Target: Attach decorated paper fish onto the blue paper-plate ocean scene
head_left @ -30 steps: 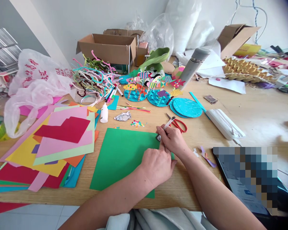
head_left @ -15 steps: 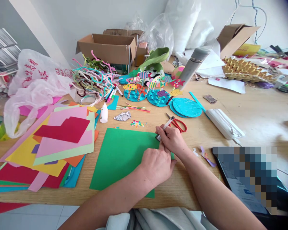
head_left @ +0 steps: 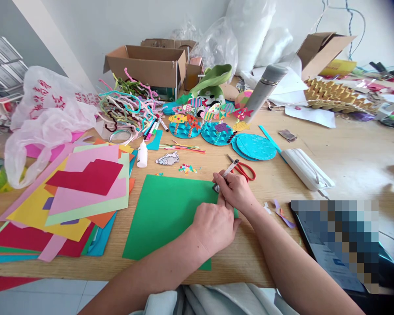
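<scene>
A green paper sheet (head_left: 167,214) lies flat before me. Over its right part rests my left hand (head_left: 214,225), fingers stretched toward the upper right corner, partly under the other hand. My right hand (head_left: 235,190) is closed on a black-and-white marker (head_left: 230,168), tilted over that corner. A small dark-patterned piece shows by the fingertips; the hands mostly hide it. Red-handled scissors (head_left: 246,170) lie just behind my right hand. Beyond the sheet are a grey paper fish (head_left: 167,159), colourful paper bits (head_left: 188,169) and a white glue bottle (head_left: 142,154).
Coloured papers (head_left: 85,183) are piled at the left, near a plastic bag (head_left: 49,113). Behind stand blue discs with paper fish (head_left: 216,133), pipe cleaners (head_left: 131,109), a cardboard box (head_left: 147,65) and a grey bottle (head_left: 264,94). A white case (head_left: 307,168) and a tablet (head_left: 328,258) lie right.
</scene>
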### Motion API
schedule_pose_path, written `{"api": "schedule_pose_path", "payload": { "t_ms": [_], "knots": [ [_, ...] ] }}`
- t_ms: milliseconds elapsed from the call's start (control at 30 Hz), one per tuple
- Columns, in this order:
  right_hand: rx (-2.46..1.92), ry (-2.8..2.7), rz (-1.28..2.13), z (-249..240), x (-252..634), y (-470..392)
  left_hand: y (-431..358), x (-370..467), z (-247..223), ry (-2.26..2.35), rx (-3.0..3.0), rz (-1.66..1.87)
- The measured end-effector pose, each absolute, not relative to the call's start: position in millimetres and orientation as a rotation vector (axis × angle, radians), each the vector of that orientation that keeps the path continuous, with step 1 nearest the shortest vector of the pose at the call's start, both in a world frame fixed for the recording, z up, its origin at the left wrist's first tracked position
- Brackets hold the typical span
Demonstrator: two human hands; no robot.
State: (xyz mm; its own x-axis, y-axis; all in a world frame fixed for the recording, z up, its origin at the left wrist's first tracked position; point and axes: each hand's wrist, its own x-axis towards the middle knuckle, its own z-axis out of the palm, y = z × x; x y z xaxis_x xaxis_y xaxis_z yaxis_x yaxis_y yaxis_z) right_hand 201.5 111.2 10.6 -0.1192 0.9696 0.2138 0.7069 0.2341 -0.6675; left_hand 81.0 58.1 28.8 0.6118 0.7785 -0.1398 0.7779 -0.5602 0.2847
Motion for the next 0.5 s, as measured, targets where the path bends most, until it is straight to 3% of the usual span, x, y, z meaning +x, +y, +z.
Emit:
{"api": "schedule_pose_path", "payload": {
  "t_ms": [500],
  "knots": [
    [-1.546,-1.898,0.55,12.3,200.8,110.7,57.6,80.4,29.7,1.258,2.523,0.002]
  ]
}}
